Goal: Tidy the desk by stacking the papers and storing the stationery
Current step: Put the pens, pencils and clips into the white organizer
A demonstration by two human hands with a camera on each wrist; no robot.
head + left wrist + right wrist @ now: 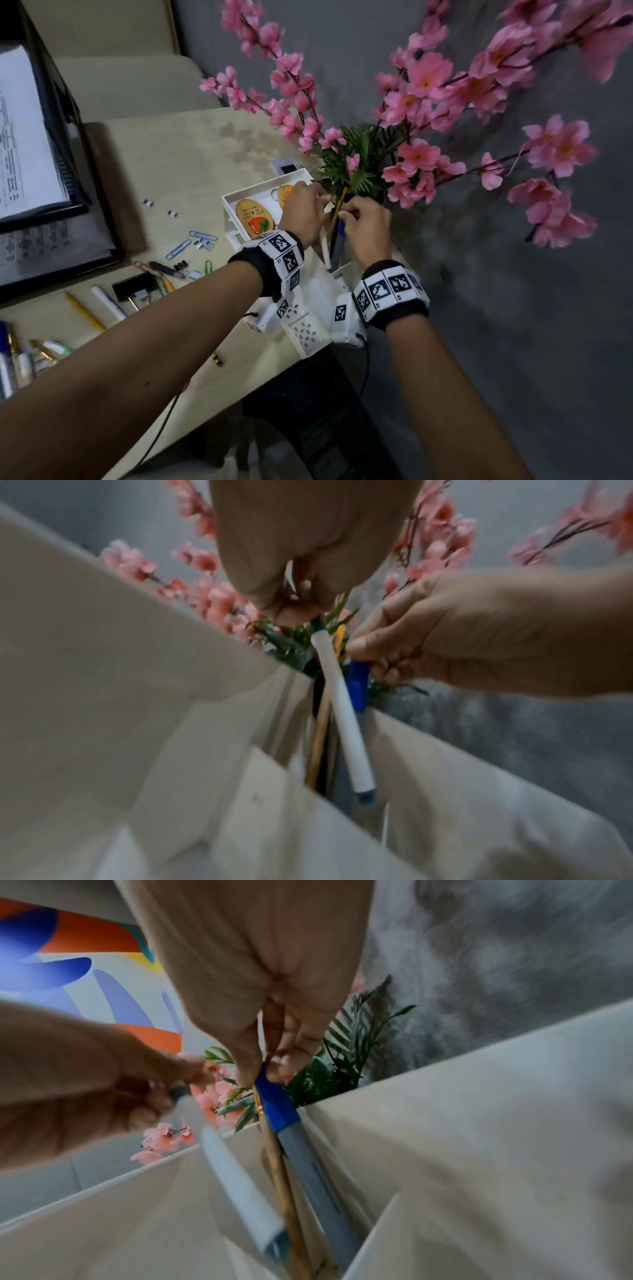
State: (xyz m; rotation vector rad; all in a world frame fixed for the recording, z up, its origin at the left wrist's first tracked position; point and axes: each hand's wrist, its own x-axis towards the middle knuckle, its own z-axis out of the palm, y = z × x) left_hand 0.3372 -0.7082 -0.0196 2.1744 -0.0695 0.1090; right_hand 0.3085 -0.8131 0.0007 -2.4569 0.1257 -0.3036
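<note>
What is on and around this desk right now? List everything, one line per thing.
white pen: one, white, held by its top over the organiser slot
blue-capped marker: one, grey with blue cap, standing in the slot
pencil: one, yellow-brown, in the same slot
white organiser: one, white, desk's right end
orange tags: two, in the organiser's tray
paper clips: several, blue, green, loose on the desk
binder clip: one large, black, mid-desk
loose pens: several, mixed, left edge
papers: stack, white, black tray at left
blossom branches: pink, behind the organiser
left hand: grip on the white pen
right hand: grip on the marker's cap
</note>
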